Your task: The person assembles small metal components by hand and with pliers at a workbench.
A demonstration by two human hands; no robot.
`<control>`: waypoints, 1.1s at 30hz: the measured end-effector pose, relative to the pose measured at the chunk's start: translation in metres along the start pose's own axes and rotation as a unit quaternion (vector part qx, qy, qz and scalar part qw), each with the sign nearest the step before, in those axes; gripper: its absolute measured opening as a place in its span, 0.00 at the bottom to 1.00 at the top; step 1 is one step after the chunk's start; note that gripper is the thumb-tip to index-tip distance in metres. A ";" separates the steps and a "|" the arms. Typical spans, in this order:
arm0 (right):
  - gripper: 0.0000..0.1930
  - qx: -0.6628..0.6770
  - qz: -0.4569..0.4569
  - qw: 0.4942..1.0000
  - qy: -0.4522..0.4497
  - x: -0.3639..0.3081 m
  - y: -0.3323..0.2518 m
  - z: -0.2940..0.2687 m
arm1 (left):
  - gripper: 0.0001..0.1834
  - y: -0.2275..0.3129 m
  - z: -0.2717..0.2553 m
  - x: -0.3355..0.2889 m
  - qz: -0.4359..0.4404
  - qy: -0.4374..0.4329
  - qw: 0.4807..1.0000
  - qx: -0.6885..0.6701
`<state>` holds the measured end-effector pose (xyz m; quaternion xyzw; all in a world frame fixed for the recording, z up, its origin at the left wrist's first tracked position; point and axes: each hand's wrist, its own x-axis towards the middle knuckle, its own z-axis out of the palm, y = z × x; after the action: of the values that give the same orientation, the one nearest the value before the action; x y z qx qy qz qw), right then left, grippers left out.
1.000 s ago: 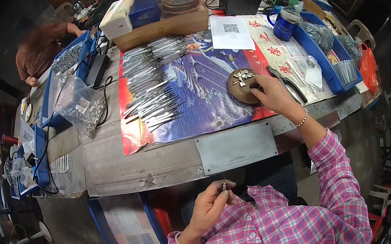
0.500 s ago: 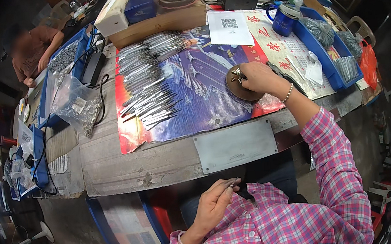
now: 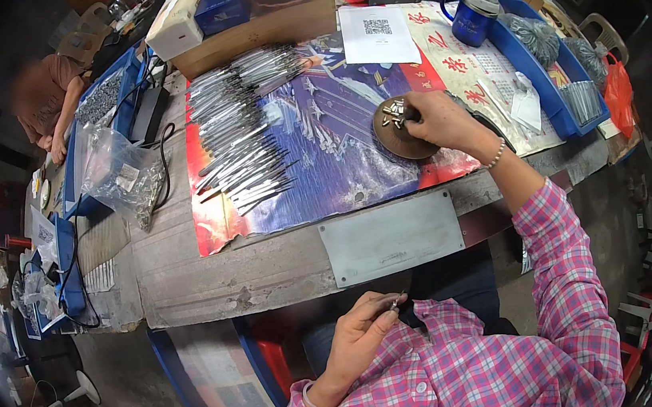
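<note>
My right hand (image 3: 445,121) reaches over a round brown dish (image 3: 408,148) on the printed sheet. Its fingertips are pinched together at the dish's inner side, beside a small heap of short metal pieces (image 3: 394,112); what lies between them is hidden. Low in front of my body, my left hand (image 3: 362,340) is closed, thumb against fingers. A small shiny metal piece (image 3: 395,305) pokes out at its fingertips. Left of the dish, many thin silver rods with dark ends (image 3: 242,137) lie in a long, overlapping pile.
A bare metal plate (image 3: 394,236) is fixed at the table's front edge. On the right stand a blue mug (image 3: 474,19) and a long blue bin (image 3: 562,108). A clear plastic bag (image 3: 115,175) lies left. Another person (image 3: 49,98) sits at the far left.
My right fingers have shifted over the dish, leaving more of its metal pieces visible. The left hand stays nearly in place. The other person's arms have moved, and the view has tilted slightly.
</note>
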<state>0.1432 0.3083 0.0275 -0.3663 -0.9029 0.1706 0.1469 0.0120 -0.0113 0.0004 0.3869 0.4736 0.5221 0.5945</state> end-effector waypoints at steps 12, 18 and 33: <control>0.09 0.766 0.134 0.608 -0.157 -0.132 -0.076 0.016 | 0.10 0.003 0.011 0.016 -0.115 -0.043 0.956 -0.266; 0.07 0.831 0.166 0.511 -0.147 -0.147 -0.084 0.038 | 0.09 -0.002 0.022 0.017 -0.137 -0.045 0.942 -0.302; 0.10 0.775 0.144 0.605 -0.114 -0.150 -0.094 0.039 | 0.08 -0.004 0.025 0.013 -0.151 -0.033 0.928 -0.338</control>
<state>0.1735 0.1308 0.0104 -0.2185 -0.3773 0.8658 0.2456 0.0375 0.0019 0.0011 0.1040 0.3018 0.5425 0.7771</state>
